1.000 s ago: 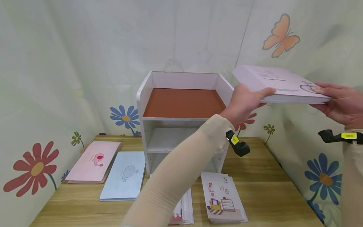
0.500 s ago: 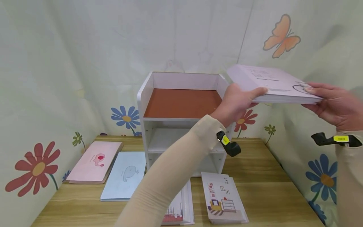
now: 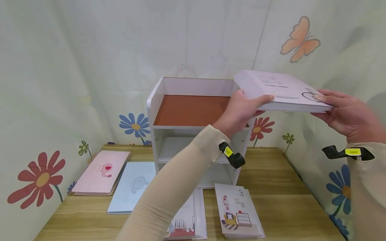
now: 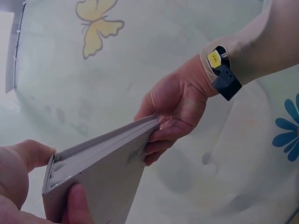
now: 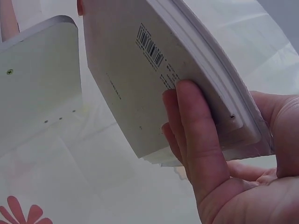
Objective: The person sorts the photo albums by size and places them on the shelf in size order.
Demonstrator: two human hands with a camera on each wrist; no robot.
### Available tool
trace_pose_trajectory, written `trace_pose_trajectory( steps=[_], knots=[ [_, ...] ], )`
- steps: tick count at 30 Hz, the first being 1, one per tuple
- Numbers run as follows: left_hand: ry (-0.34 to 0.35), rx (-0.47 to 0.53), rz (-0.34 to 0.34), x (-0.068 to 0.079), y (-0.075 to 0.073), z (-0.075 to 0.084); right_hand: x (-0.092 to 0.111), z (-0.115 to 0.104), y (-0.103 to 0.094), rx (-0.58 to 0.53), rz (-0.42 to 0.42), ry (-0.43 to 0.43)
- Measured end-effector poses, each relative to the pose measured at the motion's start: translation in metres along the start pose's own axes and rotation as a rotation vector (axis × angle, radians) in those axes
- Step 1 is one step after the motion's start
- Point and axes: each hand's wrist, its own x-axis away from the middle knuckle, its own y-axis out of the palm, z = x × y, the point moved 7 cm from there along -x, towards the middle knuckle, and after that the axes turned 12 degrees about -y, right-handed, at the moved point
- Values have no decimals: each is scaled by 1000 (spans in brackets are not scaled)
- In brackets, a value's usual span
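Note:
Both hands hold up a thick white book [image 3: 284,87] with a bicycle-like line drawing on its cover. My left hand [image 3: 238,110] grips its near left corner, thumb on top, fingers underneath. At the right end my right hand [image 3: 346,112] pinches it, thumb above and fingers below. The right wrist view shows a barcode on the underside of the book [image 5: 126,79], with fingers [image 5: 198,126] pressed flat against it. In the head view the book's left end overlaps the right upper side of a white shelf unit [image 3: 151,110] with a brown top board.
On the wooden table [image 3: 277,207] lie a pink book [image 3: 96,170], a light blue book [image 3: 129,187], and two stacks of illustrated books, one partly behind my left sleeve [image 3: 169,187], the other stack [image 3: 239,211] right of it. A flowered curtain [image 3: 90,67] surrounds the table.
Both hands have carried the white book leftward, from beside the shelf unit to where it overlaps the unit's right upper side in view. Both grips stay the same.

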Motion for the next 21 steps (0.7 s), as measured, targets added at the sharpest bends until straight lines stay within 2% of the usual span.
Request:
trace_pose_trajectory(
  steps=[6,13,21],
  knots=[
    [-14,-37,27,5,-12,0,-1,4,11,-7,-13,-22],
    [-5,21,-31,8,-21,3,-1,10,23,-16,-11,-26],
    [-12,3,-29,12,-33,4,0,18,34,-42,-11,8]
  ],
)
